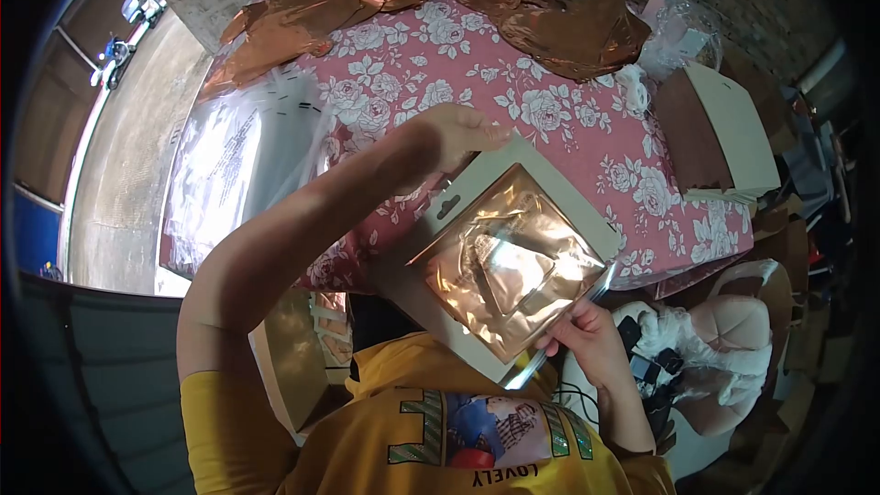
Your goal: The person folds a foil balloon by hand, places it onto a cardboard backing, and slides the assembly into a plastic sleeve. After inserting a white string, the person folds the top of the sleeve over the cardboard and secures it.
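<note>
A flat card packet (pixel 445 192) with a hang hole and a large window is held tilted in front of my chest. Crumpled, shiny copper-coloured foil (pixel 500 266) shows in the window, and clear plastic glints at the packet's right and lower corners. My left hand (pixel 454 133) reaches across to the packet's upper corner, its fingers closed there, partly washed out by light. My right hand (pixel 587 335) pinches the lower right edge, thumb on the front face.
Copper foil sheets (pixel 568 14) lie along the far side of the flowered tablecloth (pixel 440 60). Clear plastic bags (pixel 243 151) are stacked at left. Cards fill a box (pixel 724 133) at right; white string (pixel 632 90) lies nearby. An open carton (pixel 289 362) is by my lap, a wrapped chair (pixel 733 330) at right.
</note>
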### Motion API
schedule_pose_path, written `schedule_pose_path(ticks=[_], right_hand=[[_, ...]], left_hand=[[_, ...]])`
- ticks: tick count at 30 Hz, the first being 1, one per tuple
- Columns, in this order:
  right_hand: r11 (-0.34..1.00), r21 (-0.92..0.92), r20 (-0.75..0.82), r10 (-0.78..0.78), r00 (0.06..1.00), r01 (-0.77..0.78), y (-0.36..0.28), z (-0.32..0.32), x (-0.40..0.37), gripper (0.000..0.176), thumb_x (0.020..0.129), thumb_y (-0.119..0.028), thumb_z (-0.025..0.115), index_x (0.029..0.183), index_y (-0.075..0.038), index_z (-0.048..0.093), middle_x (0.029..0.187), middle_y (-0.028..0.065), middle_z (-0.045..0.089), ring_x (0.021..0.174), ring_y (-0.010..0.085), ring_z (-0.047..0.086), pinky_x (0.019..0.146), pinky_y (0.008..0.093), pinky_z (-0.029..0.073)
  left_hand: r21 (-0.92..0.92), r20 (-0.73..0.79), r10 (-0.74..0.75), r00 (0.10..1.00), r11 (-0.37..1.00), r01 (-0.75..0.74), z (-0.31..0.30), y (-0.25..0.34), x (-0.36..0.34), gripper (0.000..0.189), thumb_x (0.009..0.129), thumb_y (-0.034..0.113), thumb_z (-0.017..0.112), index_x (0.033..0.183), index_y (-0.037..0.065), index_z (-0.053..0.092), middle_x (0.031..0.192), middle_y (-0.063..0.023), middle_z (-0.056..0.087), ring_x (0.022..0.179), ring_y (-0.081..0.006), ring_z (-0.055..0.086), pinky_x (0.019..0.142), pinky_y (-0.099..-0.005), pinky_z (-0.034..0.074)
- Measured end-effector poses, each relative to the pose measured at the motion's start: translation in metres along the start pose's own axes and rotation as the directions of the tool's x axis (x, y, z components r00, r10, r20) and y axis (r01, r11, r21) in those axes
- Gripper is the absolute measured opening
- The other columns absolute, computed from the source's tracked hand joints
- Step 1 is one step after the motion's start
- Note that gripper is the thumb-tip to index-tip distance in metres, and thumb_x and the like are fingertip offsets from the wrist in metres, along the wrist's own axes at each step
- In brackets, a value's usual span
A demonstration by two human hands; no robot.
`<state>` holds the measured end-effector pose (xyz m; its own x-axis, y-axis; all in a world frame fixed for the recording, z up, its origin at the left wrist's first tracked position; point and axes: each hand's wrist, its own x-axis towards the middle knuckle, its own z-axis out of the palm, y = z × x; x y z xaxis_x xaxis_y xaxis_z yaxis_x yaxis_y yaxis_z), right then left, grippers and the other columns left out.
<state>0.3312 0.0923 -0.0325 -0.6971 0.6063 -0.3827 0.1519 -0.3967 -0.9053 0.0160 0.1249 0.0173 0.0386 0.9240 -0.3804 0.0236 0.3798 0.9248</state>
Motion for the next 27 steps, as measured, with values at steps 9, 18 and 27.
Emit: schedule_pose_path(ticks=[9, 18, 27], right_hand=[[0.998, 0.012, 0.048, 0.057, 0.997, -0.058, -0.002, -0.003, -0.002, 0.008, 0.096, -0.008, 0.056, 0.094, -0.001, 0.058, 0.082, 0.0085, 0.068, 0.069, 0.0105, 0.061, 0.066, 0.0227, 0.050], [0.989, 0.142, -0.023, 0.037, 0.999, -0.033, 0.004, -0.003, 0.000, 0.007, 0.093, -0.006, 0.059, 0.089, -0.001, 0.056, 0.081, 0.0124, 0.067, 0.071, 0.0164, 0.065, 0.061, 0.0251, 0.051], [0.989, 0.143, -0.021, -0.022, 1.000, 0.025, 0.007, -0.004, 0.003, 0.010, 0.096, -0.009, 0.056, 0.094, 0.001, 0.058, 0.083, 0.0119, 0.068, 0.074, 0.0149, 0.065, 0.063, 0.0243, 0.051]], left_hand=[[-0.025, -0.016, 0.116, 0.993, 0.993, -0.116, -0.002, -0.009, 0.008, 0.030, 0.093, 0.028, 0.060, 0.101, 0.000, 0.067, 0.082, -0.0046, 0.064, 0.071, -0.0124, 0.055, 0.065, -0.0276, 0.046], [-0.286, 0.128, 0.029, 0.991, 0.958, 0.009, -0.009, -0.013, 0.009, 0.032, 0.098, 0.024, 0.053, 0.112, -0.004, 0.061, 0.105, -0.0099, 0.067, 0.091, -0.0144, 0.066, 0.082, -0.0278, 0.053], [-0.218, 0.137, 0.006, 0.991, 0.976, 0.024, -0.012, -0.014, 0.016, 0.029, 0.098, 0.020, 0.051, 0.113, -0.004, 0.060, 0.105, -0.0109, 0.067, 0.092, -0.0153, 0.066, 0.082, -0.0287, 0.053]])
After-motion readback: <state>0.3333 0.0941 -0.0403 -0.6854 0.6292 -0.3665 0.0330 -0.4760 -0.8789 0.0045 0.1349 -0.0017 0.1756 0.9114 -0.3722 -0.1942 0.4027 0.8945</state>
